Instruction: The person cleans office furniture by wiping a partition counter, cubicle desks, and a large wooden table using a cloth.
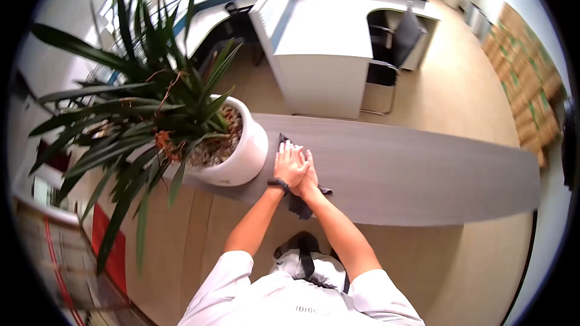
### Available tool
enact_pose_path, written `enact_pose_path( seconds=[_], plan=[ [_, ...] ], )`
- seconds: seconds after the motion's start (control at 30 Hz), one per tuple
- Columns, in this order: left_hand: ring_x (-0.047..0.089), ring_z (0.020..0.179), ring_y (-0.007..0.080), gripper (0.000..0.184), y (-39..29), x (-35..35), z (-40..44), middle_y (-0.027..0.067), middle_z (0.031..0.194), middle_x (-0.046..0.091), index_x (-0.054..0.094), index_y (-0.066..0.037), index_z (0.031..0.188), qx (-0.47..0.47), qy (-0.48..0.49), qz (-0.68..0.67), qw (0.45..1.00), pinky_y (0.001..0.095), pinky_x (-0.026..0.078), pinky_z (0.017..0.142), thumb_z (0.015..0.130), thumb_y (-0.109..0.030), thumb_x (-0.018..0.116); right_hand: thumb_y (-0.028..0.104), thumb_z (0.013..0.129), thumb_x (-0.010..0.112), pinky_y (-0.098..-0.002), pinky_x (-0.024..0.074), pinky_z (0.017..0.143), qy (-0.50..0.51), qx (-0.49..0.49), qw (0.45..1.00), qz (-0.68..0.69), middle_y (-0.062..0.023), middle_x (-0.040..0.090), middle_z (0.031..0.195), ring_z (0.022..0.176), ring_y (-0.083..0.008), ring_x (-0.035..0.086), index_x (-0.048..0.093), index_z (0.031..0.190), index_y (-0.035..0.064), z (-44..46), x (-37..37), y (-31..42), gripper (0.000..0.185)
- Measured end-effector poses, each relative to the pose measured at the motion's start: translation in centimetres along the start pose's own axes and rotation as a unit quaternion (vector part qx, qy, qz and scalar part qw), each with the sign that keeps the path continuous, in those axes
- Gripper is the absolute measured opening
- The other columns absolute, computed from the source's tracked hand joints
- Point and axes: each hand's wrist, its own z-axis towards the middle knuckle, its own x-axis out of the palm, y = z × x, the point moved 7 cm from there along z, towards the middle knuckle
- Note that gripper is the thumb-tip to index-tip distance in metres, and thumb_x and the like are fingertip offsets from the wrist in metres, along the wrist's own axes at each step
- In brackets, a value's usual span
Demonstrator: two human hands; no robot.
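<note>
My left hand (290, 166), with a dark band (278, 183) on its wrist, lies with fingers stretched out and overlaps my right hand (310, 180). The right hand is flat too, fingers partly hidden by the left. Both rest over a dark cloth (300, 207) on the grey table (399, 172). Bits of the cloth stick out beyond the fingertips, to the right of the wrists and below them. Just left of my hands stands a white pot (254, 154) holding a plant with long green leaves (130, 108).
Beyond the table is a white desk (323, 30) with a partition (275, 9) and a dark chair (405, 39). Brown boxes (522, 72) are stacked along the right wall. The plant's leaves spread widely over the left side. A red panel (110, 244) is at lower left.
</note>
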Motion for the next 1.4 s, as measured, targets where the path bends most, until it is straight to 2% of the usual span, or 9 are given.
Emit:
enact_pose_path(
  seconds=[0.1,0.17,0.27,0.43,0.63,0.73,0.9,1.07,1.4],
  plan=[
    [0.040,0.125,0.0319,0.053,-5.4,-7.1,0.3,0.0200,0.132,0.046,0.049,-0.009,0.121,-0.010,0.030,0.167,0.985,0.0431,0.038,0.101,0.086,-0.049,0.049,0.040,0.087,0.043,-0.0537,0.0057,0.113,-0.019,-0.038,0.995,0.088,-0.0121,0.015,0.154,0.143,-0.0286,0.010,0.017,0.148,0.0125,-0.3,0.2,0.2,0.072],
    [0.022,0.137,0.0390,0.058,-4.4,-6.1,-0.4,0.0247,0.145,0.028,0.044,-0.010,0.132,-0.102,0.154,0.064,0.981,0.0483,0.022,0.111,0.082,-0.039,0.056,0.039,0.084,0.046,-0.0521,0.0069,0.113,-0.058,-0.039,0.992,0.101,-0.0122,0.020,0.153,0.142,-0.0288,0.012,0.023,0.146,0.0124,-1.1,-0.3,0.1,0.072],
    [0.024,0.136,0.0396,0.059,-4.2,-5.4,0.5,0.0255,0.144,0.028,0.045,-0.012,0.131,-0.097,0.107,0.068,0.987,0.0507,0.023,0.110,0.081,-0.042,0.056,0.037,0.086,0.044,-0.0543,0.0065,0.113,-0.020,-0.068,0.992,0.105,-0.0127,0.017,0.153,0.142,-0.0292,0.012,0.020,0.147,0.0123,-0.2,-0.4,-0.7,0.070],
    [0.018,0.138,0.0408,0.059,-3.4,-4.4,4.4,0.0264,0.146,0.023,0.043,-0.013,0.133,-0.156,0.140,0.068,0.975,0.0480,0.017,0.113,0.083,-0.042,0.053,0.037,0.083,0.050,-0.0545,0.0084,0.112,-0.046,-0.076,0.992,0.089,-0.0112,0.023,0.152,0.141,-0.0277,0.017,0.025,0.146,0.0151,3.6,-0.4,-2.8,0.071],
    [0.019,0.138,0.0390,0.055,-2.9,-2.1,10.0,0.0251,0.145,0.028,0.048,-0.014,0.130,-0.121,0.134,0.049,0.982,0.0465,0.017,0.113,0.083,-0.042,0.054,0.035,0.083,0.050,-0.0523,0.0072,0.113,-0.052,-0.038,0.991,0.118,-0.0127,0.024,0.151,0.141,-0.0284,0.017,0.026,0.145,0.0108,7.7,0.2,-6.6,0.071],
    [0.026,0.135,0.0369,0.052,-2.3,-1.1,12.4,0.0227,0.140,0.036,0.051,-0.013,0.127,-0.111,0.139,0.043,0.983,0.0470,0.018,0.113,0.083,-0.040,0.053,0.036,0.082,0.052,-0.0514,0.0082,0.113,-0.099,-0.024,0.988,0.113,-0.0120,0.025,0.150,0.140,-0.0278,0.019,0.029,0.144,0.0122,9.7,0.2,-7.8,0.070],
    [0.040,0.126,0.0337,0.046,-2.2,-0.8,13.4,0.0202,0.129,0.049,0.055,-0.012,0.120,-0.083,0.127,0.007,0.988,0.0512,0.025,0.109,0.081,-0.037,0.054,0.036,0.083,0.051,-0.0505,0.0095,0.113,-0.044,-0.013,0.994,0.104,-0.0128,0.026,0.150,0.140,-0.0286,0.019,0.031,0.143,0.0106,10.4,0.2,-8.5,0.068],
    [0.031,0.132,0.0407,0.054,-3.8,-1.9,11.5,0.0240,0.139,0.037,0.049,-0.011,0.129,-0.051,0.114,0.062,0.990,0.0473,0.024,0.111,0.084,-0.043,0.052,0.035,0.084,0.051,-0.0496,0.0109,0.113,-0.084,-0.029,0.993,0.071,-0.0136,0.026,0.150,0.140,-0.0294,0.020,0.032,0.142,0.0091,9.7,-1.1,-7.8,0.067],
    [0.027,0.134,0.0420,0.065,-11.4,-2.3,4.0,0.0280,0.142,0.031,0.041,-0.010,0.135,-0.034,0.119,0.106,0.987,0.0457,0.025,0.110,0.085,-0.050,0.050,0.033,0.083,0.050,-0.0477,0.0128,0.114,-0.115,-0.068,0.989,0.061,-0.0150,0.026,0.149,0.140,-0.0313,0.019,0.032,0.141,0.0071,-0.8,-4.4,-7.9,0.066]
  ],
)
